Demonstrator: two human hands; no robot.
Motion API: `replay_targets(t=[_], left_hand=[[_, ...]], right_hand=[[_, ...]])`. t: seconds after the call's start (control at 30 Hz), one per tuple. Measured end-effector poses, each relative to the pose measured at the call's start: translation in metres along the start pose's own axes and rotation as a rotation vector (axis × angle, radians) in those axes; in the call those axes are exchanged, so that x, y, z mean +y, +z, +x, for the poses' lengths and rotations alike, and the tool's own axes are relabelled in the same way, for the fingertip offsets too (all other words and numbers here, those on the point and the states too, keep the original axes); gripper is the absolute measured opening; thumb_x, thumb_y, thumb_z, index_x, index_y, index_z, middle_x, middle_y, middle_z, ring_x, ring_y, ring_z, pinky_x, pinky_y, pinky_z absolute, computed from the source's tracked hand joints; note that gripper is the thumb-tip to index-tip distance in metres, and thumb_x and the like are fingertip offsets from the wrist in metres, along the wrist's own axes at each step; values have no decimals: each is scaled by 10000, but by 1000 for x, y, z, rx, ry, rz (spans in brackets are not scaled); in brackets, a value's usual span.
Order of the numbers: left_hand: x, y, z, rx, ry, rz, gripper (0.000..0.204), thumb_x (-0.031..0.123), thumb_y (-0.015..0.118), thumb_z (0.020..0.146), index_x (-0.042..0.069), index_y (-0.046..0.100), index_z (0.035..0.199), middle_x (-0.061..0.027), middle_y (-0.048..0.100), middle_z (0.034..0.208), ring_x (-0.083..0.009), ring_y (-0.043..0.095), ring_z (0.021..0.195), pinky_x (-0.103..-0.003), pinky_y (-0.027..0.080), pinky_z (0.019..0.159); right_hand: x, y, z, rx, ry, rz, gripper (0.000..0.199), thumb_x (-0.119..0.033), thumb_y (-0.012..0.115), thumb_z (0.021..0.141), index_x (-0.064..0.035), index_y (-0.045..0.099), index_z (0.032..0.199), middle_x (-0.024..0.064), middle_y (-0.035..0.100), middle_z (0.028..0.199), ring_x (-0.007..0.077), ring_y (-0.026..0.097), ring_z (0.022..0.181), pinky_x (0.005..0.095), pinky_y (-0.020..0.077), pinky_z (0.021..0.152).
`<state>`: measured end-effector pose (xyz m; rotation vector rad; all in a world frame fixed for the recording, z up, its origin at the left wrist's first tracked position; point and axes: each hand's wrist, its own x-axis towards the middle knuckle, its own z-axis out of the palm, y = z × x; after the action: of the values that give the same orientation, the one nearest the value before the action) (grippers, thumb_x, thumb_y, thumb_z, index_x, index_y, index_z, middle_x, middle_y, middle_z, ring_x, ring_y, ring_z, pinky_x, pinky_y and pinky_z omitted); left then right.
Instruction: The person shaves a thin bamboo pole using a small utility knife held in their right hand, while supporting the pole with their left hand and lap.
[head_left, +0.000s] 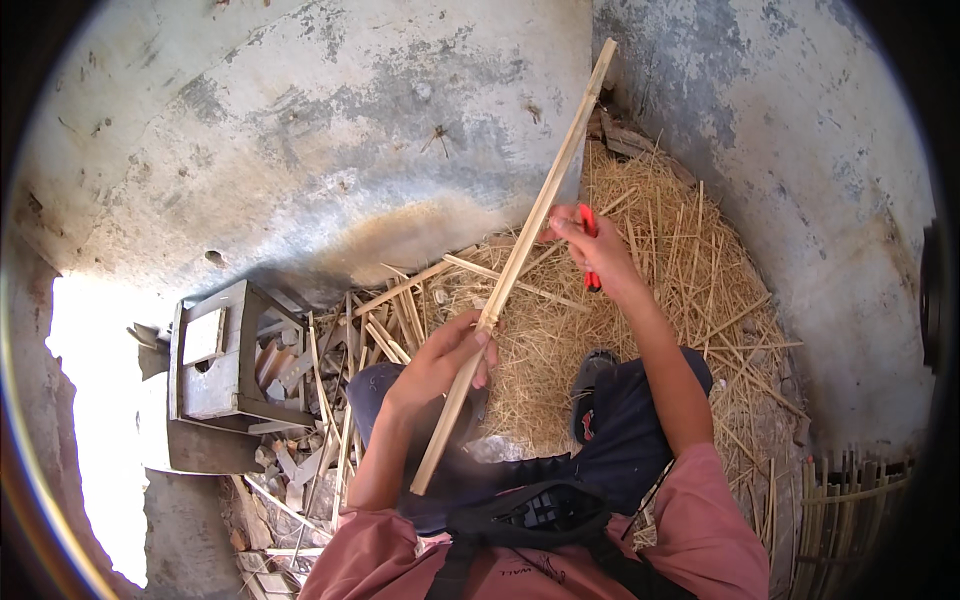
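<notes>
A long, pale split strip of wood or bamboo slants from the upper right down to my lap. My left hand is closed around its lower part, where the strip shows a rough, splintered spot. Its lower end passes over my left thigh. In my right hand is a red-and-black handled tool, held upright in curled fingers; its working end and exact kind cannot be made out. The right fingertips are right beside the strip's edge, and whether they touch it is unclear.
Straw and thin shavings cover the floor between my legs and the walls. Several loose strips lie to the left. A weathered wooden box stands by the bright opening. Upright slats stand at lower right.
</notes>
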<state>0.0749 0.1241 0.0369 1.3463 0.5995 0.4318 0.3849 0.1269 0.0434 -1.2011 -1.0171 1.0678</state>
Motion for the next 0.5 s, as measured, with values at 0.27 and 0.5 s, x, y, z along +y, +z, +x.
replay_targets(t=[0.27,0.5], left_hand=[[-5,5,7,-44,-34,14,372,264,465,1175,25,516,1456,-48,661,945,-125,657,718,-265,542,684],[24,11,2,12,-186,193,482,417,417,1182,13,583,1386,-43,646,753,-150,712,661,-280,567,644]], right_hand=[[9,9,1,12,-109,-16,426,-216,806,981,50,689,1292,36,740,910,85,612,804,266,449,757],[-12,23,-16,2,-123,-64,436,-194,824,962,75,688,1276,96,800,977,124,749,939,280,562,858]])
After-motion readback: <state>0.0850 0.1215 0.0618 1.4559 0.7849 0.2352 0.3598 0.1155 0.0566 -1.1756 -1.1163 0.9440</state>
